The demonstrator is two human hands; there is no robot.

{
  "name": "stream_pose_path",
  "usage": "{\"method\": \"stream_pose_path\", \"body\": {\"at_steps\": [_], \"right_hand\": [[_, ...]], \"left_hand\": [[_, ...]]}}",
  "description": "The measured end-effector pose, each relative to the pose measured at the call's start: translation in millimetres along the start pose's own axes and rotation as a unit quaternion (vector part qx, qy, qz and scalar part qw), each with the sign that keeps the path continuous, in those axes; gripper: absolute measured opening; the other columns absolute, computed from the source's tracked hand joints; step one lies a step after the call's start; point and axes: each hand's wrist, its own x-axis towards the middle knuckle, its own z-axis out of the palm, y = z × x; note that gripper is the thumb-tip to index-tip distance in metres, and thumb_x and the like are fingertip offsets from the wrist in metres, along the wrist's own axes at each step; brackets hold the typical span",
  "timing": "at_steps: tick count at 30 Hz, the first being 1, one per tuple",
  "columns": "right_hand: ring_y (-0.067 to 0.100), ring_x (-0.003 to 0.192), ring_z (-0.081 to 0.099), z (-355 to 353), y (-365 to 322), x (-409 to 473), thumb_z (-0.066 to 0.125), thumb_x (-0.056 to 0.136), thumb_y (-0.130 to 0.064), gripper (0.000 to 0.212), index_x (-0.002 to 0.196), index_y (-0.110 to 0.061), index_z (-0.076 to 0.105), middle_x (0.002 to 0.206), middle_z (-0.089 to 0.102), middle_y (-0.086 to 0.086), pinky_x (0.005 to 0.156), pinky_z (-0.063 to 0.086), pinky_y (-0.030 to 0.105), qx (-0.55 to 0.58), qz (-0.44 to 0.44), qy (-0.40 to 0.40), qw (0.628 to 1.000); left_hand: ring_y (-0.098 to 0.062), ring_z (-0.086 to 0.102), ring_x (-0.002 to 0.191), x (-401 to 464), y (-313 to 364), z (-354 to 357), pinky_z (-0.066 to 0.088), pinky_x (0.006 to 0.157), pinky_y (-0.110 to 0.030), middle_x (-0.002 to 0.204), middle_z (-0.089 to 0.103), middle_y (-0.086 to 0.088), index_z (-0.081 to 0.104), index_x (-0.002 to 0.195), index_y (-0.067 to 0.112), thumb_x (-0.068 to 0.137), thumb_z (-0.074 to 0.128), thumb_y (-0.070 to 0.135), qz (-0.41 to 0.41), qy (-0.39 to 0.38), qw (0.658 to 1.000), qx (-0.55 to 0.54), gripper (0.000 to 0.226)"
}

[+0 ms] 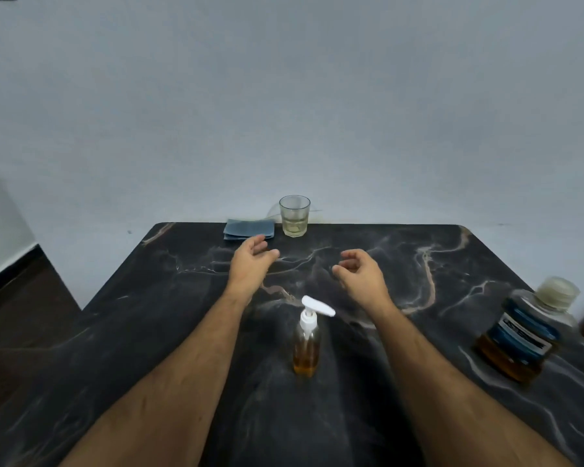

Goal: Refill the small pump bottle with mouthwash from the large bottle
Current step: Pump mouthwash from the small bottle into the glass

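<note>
The small pump bottle (307, 345) stands upright in the middle of the dark marble table (149, 332), clear plastic with a white pump head and a little amber liquid at the bottom. The large mouthwash bottle (523, 335) stands at the right edge, capped, with a blue label and amber liquid in its lower part. My left hand (250, 264) and my right hand (359, 273) hover beyond the pump bottle, palms facing each other, fingers loosely curled and holding nothing.
A drinking glass (294, 215) with a little pale liquid stands at the table's far edge against the white wall. A folded blue cloth (248, 228) lies just left of it, close to my left fingertips. Dark floor shows to the left of the table.
</note>
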Motion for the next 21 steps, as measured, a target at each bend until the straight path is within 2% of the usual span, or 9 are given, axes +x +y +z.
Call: {"method": "stream_pose_path", "body": {"at_steps": [5,7,10,12,14,15,18,21], "right_hand": [[0.017,0.109,0.058,26,3,86,0.058,0.089,-0.002,0.046,0.134,-0.011,0.050,0.127,0.061,0.006,0.100,0.048,0.033,-0.007,0.009,-0.052,0.999],[0.019,0.117,0.055,36,4,116,0.049,0.089,0.005,0.053,0.140,-0.008,0.045,0.137,0.055,0.012,0.098,0.045,0.028,0.006,0.011,-0.075,0.997],[0.026,0.135,0.045,55,4,156,0.041,0.087,0.012,0.064,0.148,-0.007,0.035,0.150,0.042,0.017,0.099,0.042,0.027,0.031,0.013,-0.106,0.994],[0.026,0.138,0.043,66,-1,172,0.039,0.087,0.014,0.068,0.150,-0.008,0.030,0.155,0.037,0.014,0.104,0.040,0.029,0.053,0.007,-0.130,0.990],[0.021,0.124,0.054,77,-4,181,0.042,0.087,0.015,0.064,0.147,-0.007,0.034,0.149,0.044,0.009,0.096,0.045,0.027,0.091,-0.004,-0.151,0.984],[0.019,0.118,0.058,81,-5,183,0.044,0.087,0.014,0.061,0.145,-0.007,0.036,0.145,0.048,0.008,0.093,0.047,0.026,0.117,-0.008,-0.154,0.981],[0.014,0.109,0.061,83,-5,176,0.045,0.086,0.017,0.058,0.138,-0.008,0.042,0.130,0.056,0.002,0.089,0.050,0.024,0.174,0.000,-0.147,0.974],[0.009,0.108,0.062,74,0,158,0.043,0.083,0.023,0.061,0.135,-0.009,0.046,0.124,0.059,-0.001,0.084,0.050,0.023,0.217,0.005,-0.154,0.964]], "left_hand": [[-0.022,0.044,0.138,78,1,32,0.037,0.114,-0.040,0.154,0.039,-0.009,0.028,0.152,0.010,0.082,0.078,0.016,-0.009,-0.032,0.999,0.032,0.087],[-0.023,0.038,0.142,106,-4,44,0.033,0.117,-0.040,0.157,0.034,-0.010,0.024,0.153,0.009,0.081,0.079,0.015,-0.012,-0.037,0.998,0.038,0.092],[-0.022,0.042,0.138,145,-12,59,0.036,0.114,-0.039,0.157,0.035,-0.011,0.025,0.153,0.009,0.075,0.084,0.019,-0.008,-0.039,0.998,0.055,0.098],[-0.018,0.051,0.126,164,-17,68,0.042,0.109,-0.041,0.146,0.048,-0.007,0.038,0.144,0.013,0.067,0.087,0.025,0.000,-0.034,0.997,0.064,0.092],[-0.020,0.059,0.116,180,-23,76,0.048,0.103,-0.045,0.128,0.059,-0.001,0.048,0.124,0.020,0.061,0.088,0.023,0.014,-0.025,0.997,0.069,0.075],[-0.021,0.060,0.115,185,-26,79,0.049,0.103,-0.044,0.124,0.060,0.000,0.048,0.121,0.020,0.063,0.088,0.018,0.020,-0.024,0.997,0.064,0.071],[-0.021,0.057,0.121,188,-29,81,0.046,0.106,-0.042,0.133,0.058,-0.003,0.045,0.137,0.011,0.064,0.090,0.019,0.018,-0.017,0.998,0.059,0.086],[-0.018,0.057,0.119,172,-28,75,0.046,0.105,-0.035,0.133,0.058,-0.003,0.045,0.139,0.011,0.064,0.090,0.022,0.028,-0.018,0.998,0.056,0.088]]}}
